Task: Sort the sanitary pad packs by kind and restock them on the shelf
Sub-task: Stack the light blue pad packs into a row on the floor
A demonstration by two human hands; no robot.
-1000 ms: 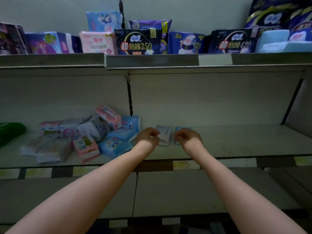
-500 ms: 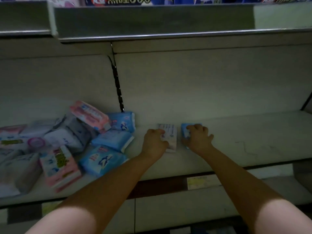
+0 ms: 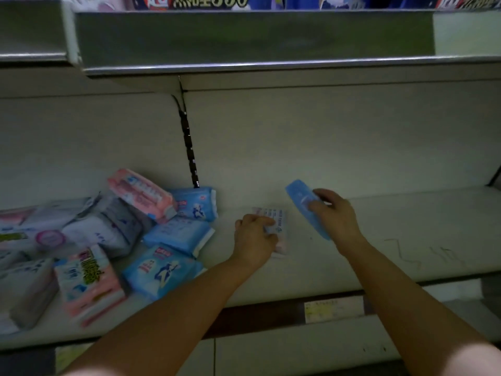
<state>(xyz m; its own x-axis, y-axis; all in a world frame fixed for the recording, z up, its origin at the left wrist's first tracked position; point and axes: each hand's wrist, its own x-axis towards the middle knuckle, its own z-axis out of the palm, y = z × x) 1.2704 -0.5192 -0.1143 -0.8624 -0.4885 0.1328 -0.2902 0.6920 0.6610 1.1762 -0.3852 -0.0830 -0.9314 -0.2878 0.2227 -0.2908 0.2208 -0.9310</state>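
Two bare hands work on the cream metal shelf. The left hand has its fingers curled over a small white-and-pink pad pack lying flat on the shelf. The right hand pinches a slim blue pad pack, tilted on edge just right of the white one. Farther left, a loose heap of blue, pink and grey-white packs lies by the back panel. A grey steel upper shelf hangs overhead.

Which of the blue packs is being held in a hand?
The slim blue pack gripped by the right hand, tilted; the other blue packs lie untouched in the pile.
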